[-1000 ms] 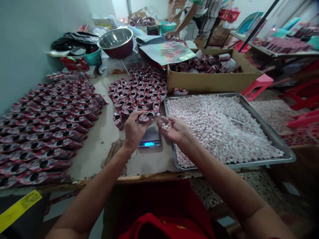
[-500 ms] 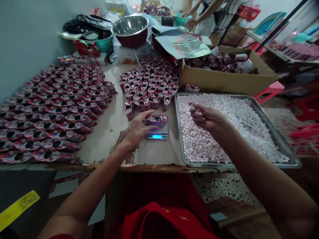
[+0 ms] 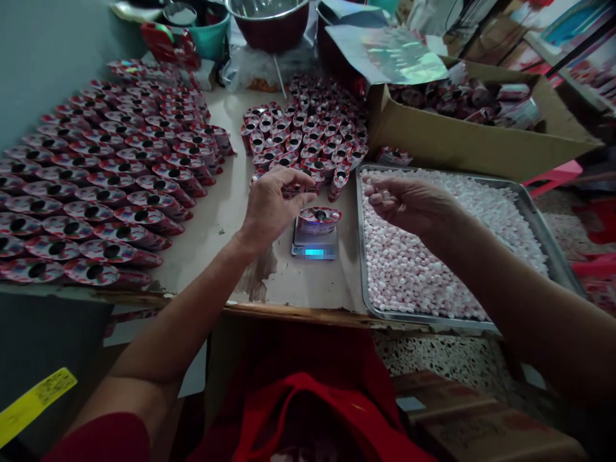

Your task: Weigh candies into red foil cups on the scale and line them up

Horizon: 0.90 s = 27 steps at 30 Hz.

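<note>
A small digital scale (image 3: 299,242) with a lit blue display stands near the table's front edge. On it sits one oval-topped, red-and-white printed container (image 3: 320,221) with a dark hole in its top. My left hand (image 3: 274,202) hovers just behind and left of that container, thumb and fingers apart, holding nothing. Over the left part of a metal tray (image 3: 363,256) heaped with small white and pinkish pellets (image 3: 409,276), my right hand (image 3: 409,202) is closed, fingertips pinched together. What lies inside the pinch is too small to make out.
Rows of similar containers (image 3: 91,212) fill the table's left side, and a tight cluster (image 3: 308,131) stands behind the scale. A cardboard box (image 3: 462,141) of more containers sits behind the tray. A metal bowl (image 3: 269,25) and a teal basin (image 3: 212,38) are at the back.
My left hand has come off the container on the scale and lifted away, fingers spread. My right hand stays closed above the tray. The camera view has tilted down and shifted.
</note>
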Tool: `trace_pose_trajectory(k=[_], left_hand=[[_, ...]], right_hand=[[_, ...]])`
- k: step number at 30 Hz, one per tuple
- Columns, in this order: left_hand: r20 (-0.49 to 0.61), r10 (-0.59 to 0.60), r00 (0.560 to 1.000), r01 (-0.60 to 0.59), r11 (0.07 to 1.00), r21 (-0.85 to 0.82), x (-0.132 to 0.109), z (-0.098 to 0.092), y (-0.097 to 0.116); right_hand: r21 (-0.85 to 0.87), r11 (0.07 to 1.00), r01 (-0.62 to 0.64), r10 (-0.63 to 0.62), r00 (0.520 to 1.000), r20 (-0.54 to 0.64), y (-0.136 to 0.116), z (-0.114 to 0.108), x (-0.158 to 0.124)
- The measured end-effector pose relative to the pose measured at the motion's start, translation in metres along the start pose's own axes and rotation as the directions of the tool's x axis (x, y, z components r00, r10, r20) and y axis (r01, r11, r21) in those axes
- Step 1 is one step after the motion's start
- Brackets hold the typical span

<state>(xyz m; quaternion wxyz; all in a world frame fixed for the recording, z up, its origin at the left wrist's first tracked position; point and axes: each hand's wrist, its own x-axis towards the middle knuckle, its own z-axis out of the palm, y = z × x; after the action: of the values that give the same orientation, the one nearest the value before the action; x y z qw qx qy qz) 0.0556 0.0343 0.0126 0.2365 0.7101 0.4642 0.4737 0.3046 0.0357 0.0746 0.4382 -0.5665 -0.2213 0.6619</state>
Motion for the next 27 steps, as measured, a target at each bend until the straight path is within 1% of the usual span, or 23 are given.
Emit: trace_pose_trajectory(k=[2, 4, 6, 8, 10, 12, 14, 18, 19, 21, 23, 24, 25, 27], left_hand=[[0.002, -0.008, 1.0, 0.008, 1.0, -0.025, 0.003, 0.005, 0.0], [0.001, -0.004, 1.0, 0.004, 0.999, -0.038, 0.006, 0.009, 0.0], [0.023, 0.027, 0.999, -0.026, 1.0, -0.014, 0.007, 0.016, 0.0], [0.081, 0.063, 0.995, -0.065, 0.998, 0.017, 0.008, 0.025, -0.001], [0.165, 0.077, 0.983, -0.084, 0.996, 0.034, 0.008, 0.035, -0.002], [0.242, 0.071, 0.968, -0.082, 0.996, 0.037, 0.008, 0.044, -0.005], [0.289, 0.062, 0.955, -0.072, 0.997, 0.024, 0.008, 0.051, -0.008], [0.303, 0.053, 0.951, -0.047, 0.999, -0.025, 0.006, 0.054, -0.016], [0.3, 0.051, 0.953, -0.044, 0.999, -0.031, 0.005, 0.052, -0.017], [0.289, 0.04, 0.956, -0.034, 0.999, -0.025, 0.001, 0.046, -0.019], [0.271, 0.012, 0.962, -0.006, 1.0, -0.022, -0.003, 0.037, -0.021], [0.255, -0.008, 0.967, 0.018, 0.999, -0.038, -0.006, 0.031, -0.022], [0.233, -0.029, 0.972, 0.047, 0.996, -0.07, -0.009, 0.026, -0.023], [0.179, -0.073, 0.981, 0.103, 0.981, -0.165, -0.013, 0.014, -0.026]], right_hand=[[0.009, 0.999, 0.042, -0.042, 0.999, -0.011, -0.003, -0.003, 0.0], [-0.005, 0.997, 0.073, -0.073, 0.997, -0.009, -0.006, -0.011, 0.001], [-0.029, 0.997, 0.07, -0.07, 0.998, -0.002, -0.008, -0.019, 0.001], [-0.031, 0.998, 0.047, -0.046, 0.999, 0.016, -0.008, -0.023, 0.001], [-0.01, 0.999, 0.038, -0.037, 0.998, 0.051, -0.009, -0.023, 0.0], [-0.004, 0.999, 0.044, -0.044, 0.996, 0.08, -0.008, -0.022, -0.001], [-0.03, 0.998, 0.052, -0.049, 0.995, 0.088, -0.007, -0.023, -0.002], [-0.089, 0.992, 0.09, -0.083, 0.993, 0.081, -0.001, -0.024, -0.004], [-0.107, 0.988, 0.114, -0.103, 0.99, 0.097, 0.002, -0.023, -0.005], [-0.189, 0.966, 0.179, -0.145, 0.973, 0.178, 0.007, -0.017, -0.006], [-0.334, 0.902, 0.274, -0.179, 0.94, 0.29, 0.012, -0.007, -0.005], [-0.415, 0.847, 0.332, -0.191, 0.919, 0.345, 0.015, -0.001, -0.004], [-0.493, 0.775, 0.395, -0.204, 0.895, 0.396, 0.017, 0.005, -0.002], [-0.623, 0.583, 0.522, -0.242, 0.843, 0.481, 0.02, 0.018, 0.005]])
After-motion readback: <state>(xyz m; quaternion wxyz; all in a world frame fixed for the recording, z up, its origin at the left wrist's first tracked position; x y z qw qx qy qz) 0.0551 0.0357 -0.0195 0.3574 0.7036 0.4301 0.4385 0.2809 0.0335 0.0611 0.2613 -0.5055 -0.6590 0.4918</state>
